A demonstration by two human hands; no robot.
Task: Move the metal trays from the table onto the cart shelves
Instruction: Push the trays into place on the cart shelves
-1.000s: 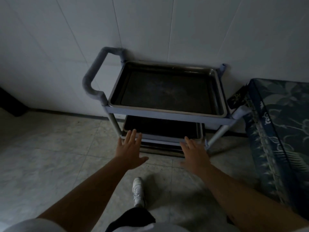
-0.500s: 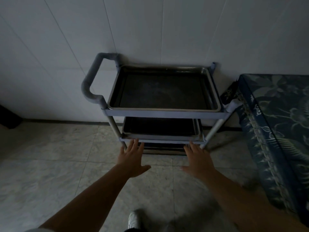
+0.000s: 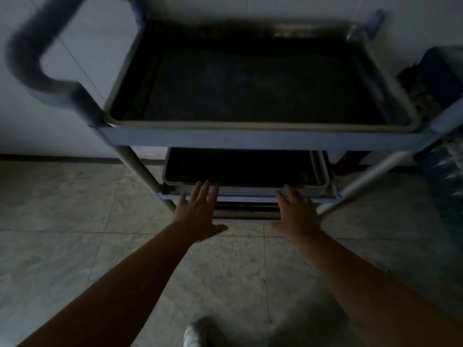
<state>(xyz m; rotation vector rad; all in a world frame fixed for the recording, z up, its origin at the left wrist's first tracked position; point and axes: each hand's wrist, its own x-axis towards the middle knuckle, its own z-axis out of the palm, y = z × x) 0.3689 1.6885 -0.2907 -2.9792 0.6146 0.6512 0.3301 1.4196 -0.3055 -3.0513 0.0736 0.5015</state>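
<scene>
A grey cart (image 3: 250, 139) with tiered shelves stands against the white wall. A dark metal tray (image 3: 250, 81) fills its top shelf. A second metal tray (image 3: 240, 169) lies on the middle shelf, partly hidden under the top one. My left hand (image 3: 198, 214) reaches forward with straight, spread fingers, its tips at the front rim of the middle tray. My right hand (image 3: 297, 214) is stretched out the same way at the right part of that rim. Neither hand holds anything.
The cart's thick grey handle (image 3: 32, 61) sticks out at the upper left. A blue patterned cloth-covered table (image 3: 443, 101) stands right of the cart. Tiled floor (image 3: 75, 221) lies around me, and my white shoe (image 3: 193, 334) shows at the bottom.
I have come much closer to the cart, which now fills the view. Both hands have advanced from in front of the lower shelves to the middle tray's front rim.
</scene>
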